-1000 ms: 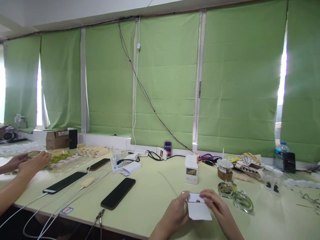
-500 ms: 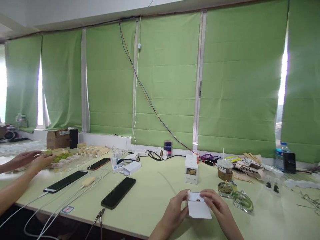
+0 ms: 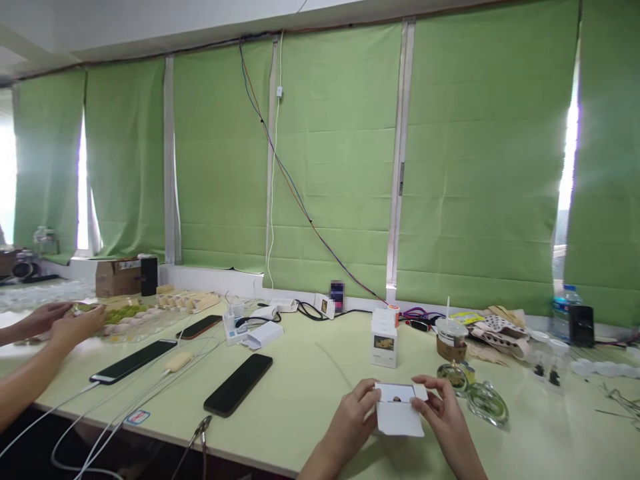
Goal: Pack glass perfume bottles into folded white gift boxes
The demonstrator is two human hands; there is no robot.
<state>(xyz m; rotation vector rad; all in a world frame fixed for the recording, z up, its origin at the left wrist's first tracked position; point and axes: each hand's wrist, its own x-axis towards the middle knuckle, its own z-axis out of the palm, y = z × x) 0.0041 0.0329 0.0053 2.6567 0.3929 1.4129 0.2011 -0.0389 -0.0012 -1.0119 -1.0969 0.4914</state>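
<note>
A small white cardboard box with its flaps unfolded is held between my two hands near the table's front edge. My left hand grips its left side, thumb and fingers closed on the card. At the right, my right hand pinches a side flap between thumb and fingers. A small dark spot shows on the box's white face; I cannot tell whether it is a cut-out or a print. Just beyond stands a row of white boxes, the front one bearing a picture. Two round glass ornaments lie right of my right hand.
Another person's hands work at the left beside trays of green and pale pieces. Phones, white cables and pliers lie left of me. A drink cup, cloth and clear jars stand at the right.
My right hand's fingers have shifted, and a side flap of the box now stands out at the right in their pinch. The left hand keeps its hold. The other person's hands moved slightly left.
</note>
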